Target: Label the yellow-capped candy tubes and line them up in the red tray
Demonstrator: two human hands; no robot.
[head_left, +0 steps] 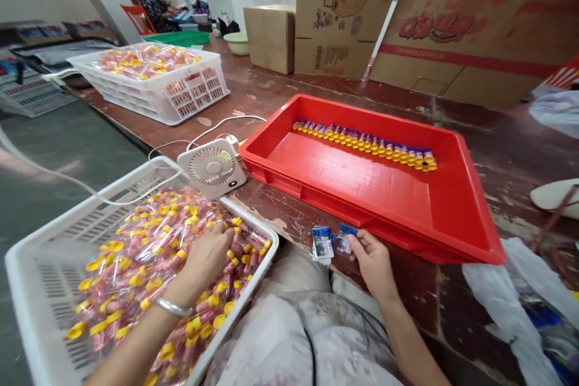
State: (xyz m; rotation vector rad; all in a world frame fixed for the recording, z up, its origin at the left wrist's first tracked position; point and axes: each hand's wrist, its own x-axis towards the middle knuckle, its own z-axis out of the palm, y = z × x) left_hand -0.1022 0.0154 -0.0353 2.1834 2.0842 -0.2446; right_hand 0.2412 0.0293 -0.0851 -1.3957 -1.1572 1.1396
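My left hand point(205, 256) reaches into a white plastic basket point(40, 277) full of pink wrapped tubes with yellow caps point(136, 265); its fingers curl down among them, and what they grip is hidden. My right hand point(373, 259) pinches a small blue-topped card point(346, 238) at the table's near edge. A small stack of the same cards point(322, 245) lies just left of it. Beyond them sits a red tray point(362, 184) with a row of capped tubes point(366, 143) along its far wall.
A small white desk fan point(212, 167) with a cable stands between basket and tray. A second white basket of tubes point(154, 78) sits further back on the left. Cardboard boxes point(348, 12) line the back. A person sits far off at the back left point(154, 6). Plastic bags point(511, 289) lie at right.
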